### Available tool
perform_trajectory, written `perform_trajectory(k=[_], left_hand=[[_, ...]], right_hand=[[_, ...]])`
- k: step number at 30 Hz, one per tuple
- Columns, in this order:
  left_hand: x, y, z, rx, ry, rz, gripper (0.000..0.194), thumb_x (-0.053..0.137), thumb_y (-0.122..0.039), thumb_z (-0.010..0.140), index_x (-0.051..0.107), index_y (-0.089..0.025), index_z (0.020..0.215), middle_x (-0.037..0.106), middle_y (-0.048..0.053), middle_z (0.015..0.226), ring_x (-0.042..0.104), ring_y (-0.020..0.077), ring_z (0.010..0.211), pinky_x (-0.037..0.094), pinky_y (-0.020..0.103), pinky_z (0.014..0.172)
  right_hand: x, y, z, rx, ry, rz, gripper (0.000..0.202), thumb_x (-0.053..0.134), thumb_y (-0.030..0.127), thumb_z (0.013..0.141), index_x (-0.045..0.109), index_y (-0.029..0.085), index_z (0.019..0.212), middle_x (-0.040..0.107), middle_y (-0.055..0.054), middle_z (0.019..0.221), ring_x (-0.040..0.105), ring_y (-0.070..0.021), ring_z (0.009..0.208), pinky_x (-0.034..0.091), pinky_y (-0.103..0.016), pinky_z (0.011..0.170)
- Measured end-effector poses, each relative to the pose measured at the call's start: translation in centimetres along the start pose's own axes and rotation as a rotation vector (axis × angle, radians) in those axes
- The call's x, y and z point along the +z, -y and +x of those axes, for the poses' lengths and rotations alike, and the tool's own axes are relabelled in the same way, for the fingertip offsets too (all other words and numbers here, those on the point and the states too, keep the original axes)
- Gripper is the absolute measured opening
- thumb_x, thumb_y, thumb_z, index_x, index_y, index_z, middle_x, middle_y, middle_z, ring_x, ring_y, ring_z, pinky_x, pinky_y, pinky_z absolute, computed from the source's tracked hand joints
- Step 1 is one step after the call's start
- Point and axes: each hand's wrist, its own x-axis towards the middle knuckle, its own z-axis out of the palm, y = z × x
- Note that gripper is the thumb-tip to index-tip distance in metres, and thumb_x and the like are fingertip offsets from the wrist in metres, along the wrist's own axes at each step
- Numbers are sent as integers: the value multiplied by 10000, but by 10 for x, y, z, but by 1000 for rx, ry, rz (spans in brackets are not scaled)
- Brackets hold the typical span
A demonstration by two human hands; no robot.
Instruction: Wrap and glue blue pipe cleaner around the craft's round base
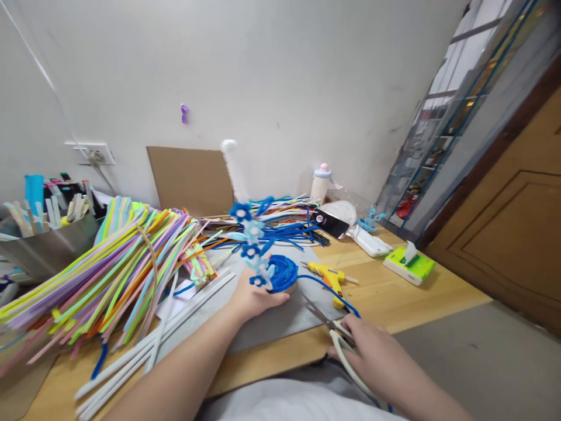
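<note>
My left hand (252,297) is closed around the side of a small round base topped with coiled blue pipe cleaner (284,272). Dark and light blue pipe-cleaner flowers (250,251) climb at the base's left edge, below a blurred white fuzzy post (234,166) with a rounded tip. From the coil, a loose blue strand (331,287) trails off to the right. Scissors (323,317) with pale handles are in my right hand (366,339), their blades pointing up and left toward the base, apart from it. The fingers inside the handles are partly hidden.
A yellow glue gun (329,278) lies just right of the base. Piles of colourful pipe cleaners (127,275) and white strips (153,345) cover the left side. Behind are a phone (331,223), a bottle (321,184) and cardboard (188,181); a green tissue pack (409,266) sits right.
</note>
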Motion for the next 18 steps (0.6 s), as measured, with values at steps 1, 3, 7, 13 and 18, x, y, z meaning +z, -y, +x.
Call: perform_trajectory(k=[1,3,7,13,18], left_hand=[[-5,1,-3,-12,-5,-11,765,736,-509,579,503,-237,1255,583,52,1234,436,282,1257,291,410,1108],[-13,2,-9,-42,4,-30,821,719,-495,612,427,-221,1329,563,69,1264,412,285,1282,276,419,1115],[-24,1,-14,-56,40,-46,883,715,-494,624,359,-210,1380,550,85,1281,405,289,1291,262,424,1122],[-27,-5,-15,-93,21,-90,896,749,-440,586,381,-208,1369,561,90,1272,405,293,1291,286,434,1109],[-32,-4,-13,-94,18,-70,790,695,-477,636,422,-254,1343,621,42,1195,447,282,1259,351,422,1072]], right_hand=[[1,3,-1,-8,7,15,227,627,416,745,547,212,804,660,-56,832,610,-237,798,350,-282,636],[3,9,-2,-28,15,44,216,606,408,761,525,212,803,650,-50,827,602,-228,789,349,-279,637],[9,24,1,-53,-9,102,175,525,384,816,480,216,823,632,-55,863,588,-228,818,355,-283,656],[16,38,12,-25,-87,110,168,491,374,839,444,213,831,622,-71,889,584,-229,827,348,-282,657],[12,40,10,-45,-58,31,181,483,391,848,450,215,818,633,-64,853,594,-232,790,321,-282,625]])
